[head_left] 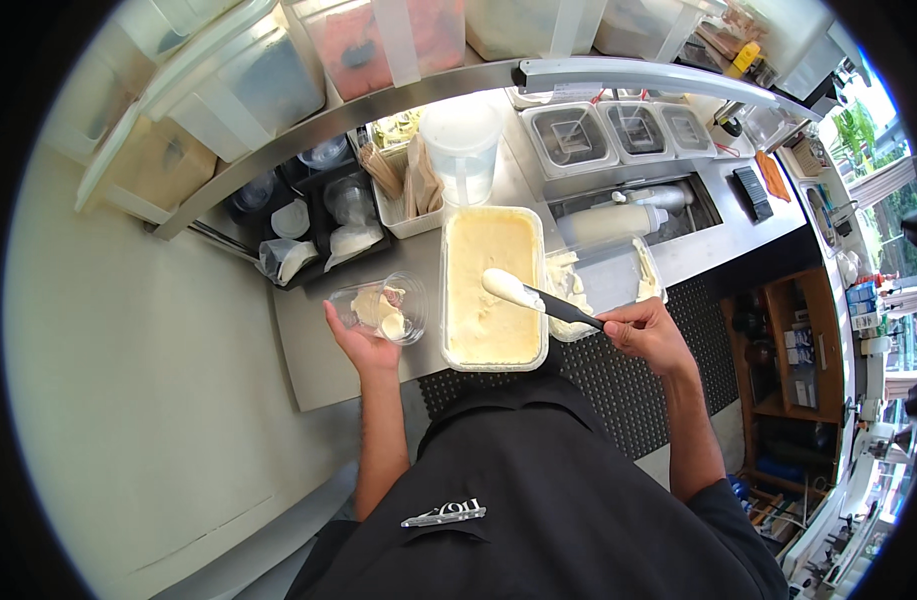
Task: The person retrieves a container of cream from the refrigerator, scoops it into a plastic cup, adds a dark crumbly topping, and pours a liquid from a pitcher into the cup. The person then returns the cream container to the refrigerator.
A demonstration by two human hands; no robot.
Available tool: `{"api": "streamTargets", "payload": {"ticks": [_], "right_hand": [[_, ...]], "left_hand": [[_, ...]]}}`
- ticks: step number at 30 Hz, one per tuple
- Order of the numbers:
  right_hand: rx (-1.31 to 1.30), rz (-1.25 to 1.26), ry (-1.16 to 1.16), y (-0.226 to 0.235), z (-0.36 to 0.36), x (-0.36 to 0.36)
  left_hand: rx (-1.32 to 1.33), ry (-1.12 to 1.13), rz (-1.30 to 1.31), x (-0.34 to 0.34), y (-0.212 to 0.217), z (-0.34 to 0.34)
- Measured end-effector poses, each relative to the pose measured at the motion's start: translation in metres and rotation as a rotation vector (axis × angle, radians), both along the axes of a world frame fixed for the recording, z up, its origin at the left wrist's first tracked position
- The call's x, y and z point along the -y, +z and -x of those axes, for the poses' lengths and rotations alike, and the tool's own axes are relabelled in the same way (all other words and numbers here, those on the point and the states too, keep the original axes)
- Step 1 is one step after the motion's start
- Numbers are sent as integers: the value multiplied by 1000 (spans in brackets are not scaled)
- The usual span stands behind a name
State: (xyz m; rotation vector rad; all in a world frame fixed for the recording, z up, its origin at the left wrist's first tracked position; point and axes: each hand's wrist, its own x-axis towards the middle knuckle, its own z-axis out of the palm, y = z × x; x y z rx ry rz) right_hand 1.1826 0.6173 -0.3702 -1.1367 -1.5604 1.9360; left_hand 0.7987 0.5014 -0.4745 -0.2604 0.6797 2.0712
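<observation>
My left hand (pixel 366 350) is closed round a clear plastic cup (pixel 410 285), tilted so its mouth faces right. Pale cream and brownish pieces cling inside it. In my right hand (pixel 646 338) is the black handle of a spatula (pixel 566 308), pointing left. A thick white dollop of cream (pixel 506 287) covers its blade, over a rectangular tub (pixel 445 300). Smooth pale yellow cream (pixel 493 245) fills that tub nearly to the rim. Right of it, partly behind the spatula, sits a clear container (pixel 608 280) with cream smeared along its walls.
A black organizer (pixel 363 245) with clear cups and a white bin (pixel 418 222) of wooden sticks stand at the back left. Behind the tub is a translucent bucket (pixel 461 150). Lidded steel inserts (pixel 568 140) and bottles in a recessed well (pixel 613 222) lie farther right. A shelf (pixel 368 85) carries storage boxes overhead.
</observation>
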Motion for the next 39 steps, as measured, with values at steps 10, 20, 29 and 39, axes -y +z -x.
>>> {"api": "streamTargets", "payload": {"ticks": [10,20,29,39], "right_hand": [[403,-1100,254,34,104,25],[377,-1340,427,17,142,43],[19,-847,428,22,168,49],[-51,-726,455,29,190,51]], "left_hand": [[79,-172,-120,-27,30,-48],[-52,-27,-217,-26,47,-40],[-154,152,-126,-18,81,-25],[-72,86,-403,-28,89,-17]]}}
